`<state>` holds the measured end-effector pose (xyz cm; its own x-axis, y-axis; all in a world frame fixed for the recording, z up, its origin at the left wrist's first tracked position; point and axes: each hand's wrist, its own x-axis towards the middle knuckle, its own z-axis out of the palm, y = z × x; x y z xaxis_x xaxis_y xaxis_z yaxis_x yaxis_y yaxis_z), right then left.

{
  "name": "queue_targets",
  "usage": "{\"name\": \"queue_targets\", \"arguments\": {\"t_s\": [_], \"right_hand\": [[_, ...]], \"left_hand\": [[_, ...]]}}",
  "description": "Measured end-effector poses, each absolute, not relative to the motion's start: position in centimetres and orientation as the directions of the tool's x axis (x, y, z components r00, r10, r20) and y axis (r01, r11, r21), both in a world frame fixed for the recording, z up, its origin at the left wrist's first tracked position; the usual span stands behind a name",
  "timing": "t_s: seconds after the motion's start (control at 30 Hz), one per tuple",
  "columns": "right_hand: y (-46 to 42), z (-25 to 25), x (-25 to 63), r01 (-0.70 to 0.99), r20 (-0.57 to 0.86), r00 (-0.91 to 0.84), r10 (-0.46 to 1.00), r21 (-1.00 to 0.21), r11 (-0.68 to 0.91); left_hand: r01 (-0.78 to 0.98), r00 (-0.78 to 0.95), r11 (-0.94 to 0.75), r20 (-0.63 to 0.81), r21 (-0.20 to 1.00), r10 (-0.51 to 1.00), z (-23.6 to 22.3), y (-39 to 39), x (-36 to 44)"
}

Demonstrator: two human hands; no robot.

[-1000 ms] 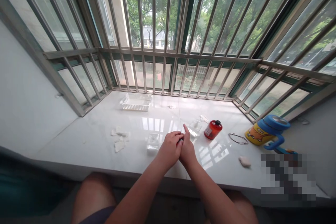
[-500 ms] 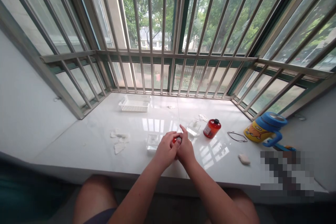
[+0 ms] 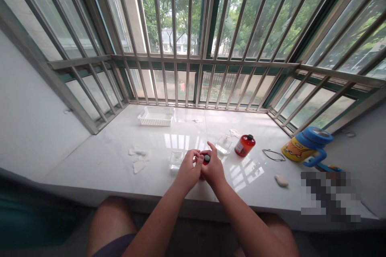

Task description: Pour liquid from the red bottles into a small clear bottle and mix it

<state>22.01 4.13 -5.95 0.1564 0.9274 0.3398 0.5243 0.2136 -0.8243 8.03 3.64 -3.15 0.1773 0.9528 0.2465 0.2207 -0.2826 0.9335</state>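
A small red bottle with a black cap (image 3: 206, 159) stands between my two hands, largely covered by fingers. My right hand (image 3: 214, 170) wraps round its right side, with the index finger stretched out away from it. My left hand (image 3: 188, 169) is closed against the left side of the bottle, thumb and fingers bent together near the cap; its exact hold is partly hidden. Just left of my left hand is a clear square glass container (image 3: 175, 160). Beyond my right hand lies another clear one (image 3: 223, 144), and a larger red bottle (image 3: 245, 145) with a black cap stands beside it.
A white perforated basket (image 3: 157, 117) sits near the barred window. Crumpled white tissue (image 3: 139, 161) lies at left. Toward the right are a thin dark cord loop (image 3: 274, 155), a beige lump (image 3: 281, 180) and a blue-yellow mug (image 3: 304, 144). The ledge's front edge (image 3: 120, 193) runs before my knees.
My left hand has shifted back from the top of the small bottle, leaving its black cap in plainer sight. The right hand keeps its hold. The camera view has tilted slightly.
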Motion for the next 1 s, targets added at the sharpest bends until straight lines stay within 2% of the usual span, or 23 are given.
{"name": "queue_targets", "arguments": {"t_s": [0.13, 0.3, 0.43, 0.6, 0.73, 0.9, 1.0], "right_hand": [[4.12, -6.02, 22.00, 0.547, 0.350, 0.155, 0.924, -0.809, 0.215], [4.07, -5.87, 21.94, 0.543, 0.353, 0.157, 0.922, -0.811, 0.218], [4.03, -5.79, 21.95, 0.549, 0.344, 0.147, 0.927, -0.808, 0.213], [4.00, -5.84, 21.96, 0.540, 0.325, 0.156, 0.933, -0.818, 0.195], [4.02, -5.89, 22.02, 0.565, 0.344, 0.142, 0.928, -0.798, 0.210], [4.02, -5.74, 22.05, 0.550, 0.331, 0.141, 0.933, -0.810, 0.204], [3.98, -5.69, 22.03, 0.552, 0.328, 0.141, 0.934, -0.810, 0.201]], "left_hand": [[0.276, 0.261, -0.349, 0.279, 0.896, 0.924, -2.97, 3.44, 8.09], [0.215, 0.166, -0.276, 0.244, 0.937, 0.955, -2.96, 3.38, 8.24], [0.265, 0.253, -0.340, 0.275, 0.902, 0.928, -2.94, 3.39, 8.30], [0.216, 0.188, -0.244, 0.205, 0.945, 0.960, -3.13, 3.29, 8.37], [0.292, 0.286, -0.333, 0.250, 0.897, 0.925, -3.10, 2.99, 8.35], [0.247, 0.194, -0.251, 0.206, 0.936, 0.959, -3.45, 2.83, 8.22], [0.278, 0.244, -0.271, 0.205, 0.921, 0.948, -3.25, 2.84, 8.03]]}}
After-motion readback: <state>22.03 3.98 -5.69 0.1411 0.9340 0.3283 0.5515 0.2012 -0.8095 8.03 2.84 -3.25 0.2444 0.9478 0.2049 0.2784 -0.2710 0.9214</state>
